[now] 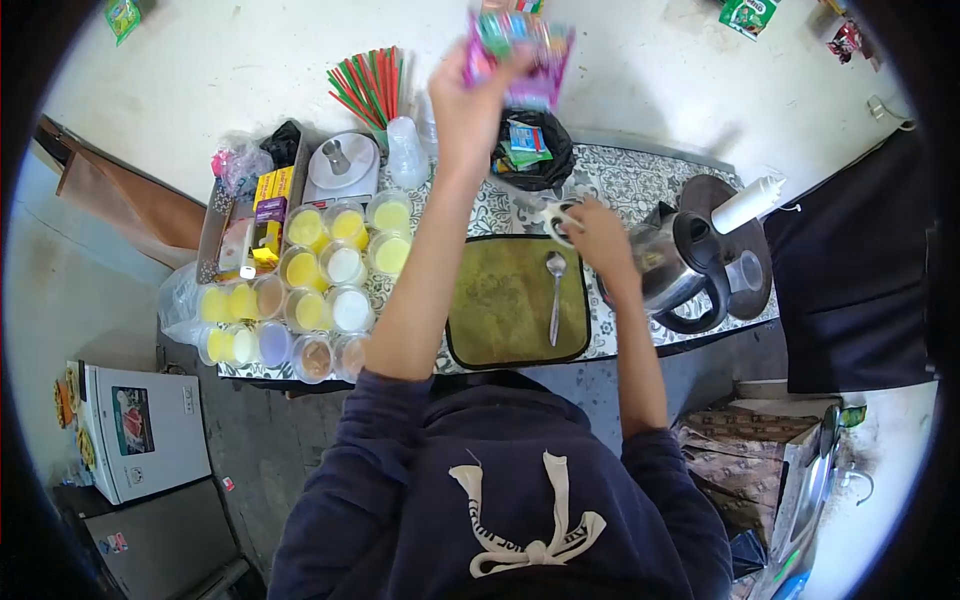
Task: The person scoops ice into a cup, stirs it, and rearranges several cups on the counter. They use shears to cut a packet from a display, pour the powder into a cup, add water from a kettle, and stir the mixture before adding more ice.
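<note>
My left hand (472, 105) is raised over the far side of the table, its fingers closed on a purple sachet pack (545, 80) that is blurred by motion. Lower down, my right hand (600, 238) grips a pair of scissors (557, 222) with white handles, just beyond the back right corner of a green cloth mat (500, 305). On that mat lies a metal spoon (556, 290). A black plastic bag (560, 172) holding torn sachets (527, 145) sits behind the scissors.
Several plastic cups of powder (303, 270) crowd the left side, near a scale (345, 170) and a box (215, 240). Straws (370, 85) stand behind. An electric kettle (672, 262) and a white squeeze bottle (745, 205) occupy the right.
</note>
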The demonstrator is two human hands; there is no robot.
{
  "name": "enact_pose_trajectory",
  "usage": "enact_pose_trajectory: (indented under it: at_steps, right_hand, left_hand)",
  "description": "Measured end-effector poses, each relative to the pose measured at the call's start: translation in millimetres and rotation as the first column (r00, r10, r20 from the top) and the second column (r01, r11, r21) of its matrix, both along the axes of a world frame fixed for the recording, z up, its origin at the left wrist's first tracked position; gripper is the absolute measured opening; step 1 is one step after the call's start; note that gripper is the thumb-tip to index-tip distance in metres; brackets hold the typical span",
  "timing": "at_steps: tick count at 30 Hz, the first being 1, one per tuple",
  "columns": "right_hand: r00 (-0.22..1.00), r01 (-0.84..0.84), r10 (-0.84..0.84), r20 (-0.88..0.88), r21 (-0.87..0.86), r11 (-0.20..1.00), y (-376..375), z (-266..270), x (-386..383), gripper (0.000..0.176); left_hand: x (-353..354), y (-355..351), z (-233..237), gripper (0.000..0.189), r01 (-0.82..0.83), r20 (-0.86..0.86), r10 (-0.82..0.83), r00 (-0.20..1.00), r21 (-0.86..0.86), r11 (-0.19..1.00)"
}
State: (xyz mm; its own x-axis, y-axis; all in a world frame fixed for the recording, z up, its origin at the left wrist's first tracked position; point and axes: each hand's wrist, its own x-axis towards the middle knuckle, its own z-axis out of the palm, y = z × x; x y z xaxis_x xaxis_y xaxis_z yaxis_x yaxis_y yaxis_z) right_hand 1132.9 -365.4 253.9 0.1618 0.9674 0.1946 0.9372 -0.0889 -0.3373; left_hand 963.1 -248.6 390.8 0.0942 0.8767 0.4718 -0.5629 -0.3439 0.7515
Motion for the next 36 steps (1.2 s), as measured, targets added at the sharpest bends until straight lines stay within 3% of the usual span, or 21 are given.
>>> enact_pose_trajectory:
  at_steps: [2,4,7,11,14,16,17,20,24,25,26,28,30,32,33,36]
  right_hand:
    - [0.999,-0.007,0.007,0.047,0.003,1.000,8,-37,5,0.020]
    - [0.990,0.136,-0.138,-0.011,-0.094,0.986,11,-53,2,0.019]
    - [0.995,0.101,-0.101,0.007,0.009,0.995,19,-74,13,0.020]
    - [0.995,0.101,-0.100,0.017,-0.036,0.994,28,-88,24,0.022]
    - [0.991,0.135,-0.136,-0.018,-0.041,0.990,31,-99,28,0.022]
    - [0.991,0.130,-0.132,-0.030,-0.059,0.990,32,-98,28,0.026]
    - [0.990,0.140,-0.142,-0.025,-0.076,0.987,33,-97,27,0.026]
    - [0.990,0.137,-0.139,-0.003,-0.116,0.984,35,-92,26,0.025]
    - [0.998,0.044,-0.041,0.044,-0.084,0.995,54,-73,21,0.023]
    - [1.000,-0.011,0.011,-0.016,0.010,1.000,63,-57,11,0.024]
    - [0.995,-0.061,0.069,-0.074,0.105,0.993,73,-43,-1,0.024]
    - [0.963,-0.150,0.190,-0.192,0.203,0.968,104,-23,-23,0.026]
    - [0.923,-0.257,0.302,-0.237,0.202,0.945,136,-3,-44,0.028]
    - [0.917,-0.306,0.356,-0.181,0.256,0.917,168,7,-65,0.030]
    - [0.908,-0.348,0.400,-0.127,0.305,0.887,181,12,-75,0.033]
    - [0.914,-0.364,0.390,-0.107,0.205,0.909,216,24,-95,0.036]
  left_hand:
    - [7,-5,-61,0.023,0.053,-0.200,-0.057,0.978,-0.026,0.998]
    - [0,-24,-101,0.027,0.073,-0.321,-0.089,0.943,-0.062,0.995]
    - [-11,-38,-145,0.030,0.102,-0.289,-0.135,0.948,-0.127,0.987]
    - [-22,-33,-199,0.027,0.110,-0.315,-0.177,0.932,-0.221,0.969]
    - [-32,-29,-208,0.025,0.085,-0.402,-0.175,0.899,-0.231,0.969]
    - [-34,-19,-228,0.021,0.040,-0.586,-0.151,0.796,-0.198,0.979]
    - [-28,-15,-236,0.016,0.077,-0.492,-0.141,0.859,-0.148,0.986]
    - [-26,-13,-236,0.014,-0.011,-0.540,-0.028,0.841,-0.069,0.998]
    - [-25,-11,-243,0.014,-0.054,-0.424,-0.011,0.905,-0.141,0.989]
    - [-24,-8,-249,0.012,-0.157,-0.499,0.140,0.855,0.007,0.988]
    - [-25,-6,-251,0.012,-0.164,-0.500,0.145,0.854,0.005,0.986]
    - [-26,1,-253,0.010,-0.306,-0.649,0.224,0.727,-0.014,0.952]
    - [-23,10,-252,0.008,-0.291,-0.662,0.217,0.717,-0.002,0.957]
    - [-16,21,-256,0.007,-0.422,-0.520,0.414,0.747,0.109,0.900]
    - [-18,24,-257,0.010,-0.451,-0.626,0.362,0.691,0.017,0.892]
    - [-14,39,-256,0.011,-0.522,-0.590,0.461,0.663,0.079,0.850]
